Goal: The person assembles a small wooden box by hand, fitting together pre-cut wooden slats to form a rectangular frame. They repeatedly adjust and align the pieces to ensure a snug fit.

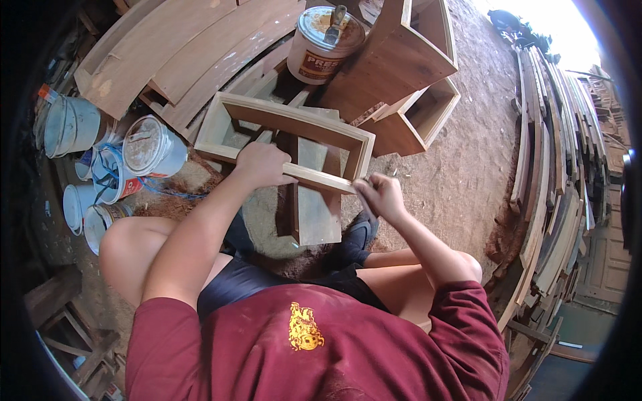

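Note:
A rectangular open wooden frame (314,177), like a drawer box without a bottom, is tilted in front of me above my lap. My left hand (263,164) is closed over its near rail, left of the middle. At the frame's near right corner, my right hand (381,196) is pinched against the edge. A thin dark piece shows between its fingers, too small to name. Beneath the frame a pale board (319,217) stretches toward my feet, and other wooden pieces partly show through the opening.
Ahead stands a white bucket (313,61) with a flat tool (335,25) on its lid. Wooden boxes (401,60) are beside it, right of centre. Several buckets (157,150) crowd the left near long boards (194,50). Stacked timber (545,160) lines the right.

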### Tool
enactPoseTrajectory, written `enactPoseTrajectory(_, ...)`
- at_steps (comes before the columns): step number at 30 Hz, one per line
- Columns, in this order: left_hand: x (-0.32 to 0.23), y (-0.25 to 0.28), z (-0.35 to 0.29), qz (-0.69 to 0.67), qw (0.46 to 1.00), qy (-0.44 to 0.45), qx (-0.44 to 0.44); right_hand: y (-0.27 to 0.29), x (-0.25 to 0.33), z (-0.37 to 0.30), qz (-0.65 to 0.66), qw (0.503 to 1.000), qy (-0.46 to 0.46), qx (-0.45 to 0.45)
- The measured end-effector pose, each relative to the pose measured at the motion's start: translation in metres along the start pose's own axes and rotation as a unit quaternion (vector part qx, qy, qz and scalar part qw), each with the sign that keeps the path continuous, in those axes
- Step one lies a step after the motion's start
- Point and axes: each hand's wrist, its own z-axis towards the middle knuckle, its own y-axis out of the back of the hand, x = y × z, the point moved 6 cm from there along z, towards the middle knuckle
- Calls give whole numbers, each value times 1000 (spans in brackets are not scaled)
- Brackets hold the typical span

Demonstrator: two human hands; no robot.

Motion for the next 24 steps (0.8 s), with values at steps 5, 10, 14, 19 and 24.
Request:
enactPoseTrajectory(5, 2, -5, 0, -22, 1000, -9, -6, -6, -5, -2, 40, 998, -52, 3)
enactPoseTrajectory(10, 3, -1, -2, -24, 1000, -4, -9, 7, -5, 15, 80, 993, -67, -50)
enactPoseTrajectory(14, 8, -7, -4, -24, 1000, -6, 3, -8, 6, -11, 37, 998, -34, 22)
enactPoseTrajectory(19, 5, -4, -2, -21, 1000, -11, 5, 0, -13, 11, 108, 989, -92, -38)
enactPoseTrajectory(24, 4, -7, -2, -7, 1000, -13, -3, 3, 10, 0, -31, 999, -5, 34)
